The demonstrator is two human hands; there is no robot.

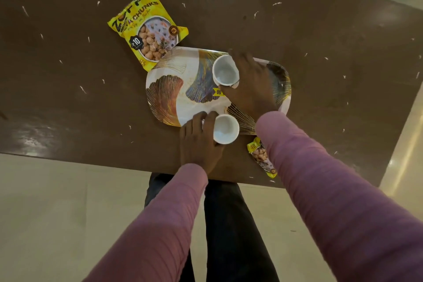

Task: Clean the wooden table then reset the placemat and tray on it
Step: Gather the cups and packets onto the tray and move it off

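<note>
Holding one small white ceramic cup (225,71) in the right grip (251,84) — fingers wrapped round its far side, thumb hooked at the near rim, open mouth upward. Holding a second small white ceramic cup (226,129) in the left grip (199,144), fingers curled against its left wall. No telling, for either cup, whether resting or lifted.

Directly beneath the right grip and just ahead of the left: the rounded rectangular white tray with gold, brown and blue fan-leaf print (174,94), flat on the dark brown wooden desk (68,64), close to its near edge. On the tray, just left of the right grip's thumb, a small yellow sticker (217,92).

Ahead and to the left of both grips, a large yellow snack packet (146,30), one corner at the tray's far-left rim. Just right of the left grip, partly hidden under the pink right sleeve (320,178) — a smaller yellow packet (263,158). Small white scraps (82,89) scattered over the desk on all sides of both grips.
</note>
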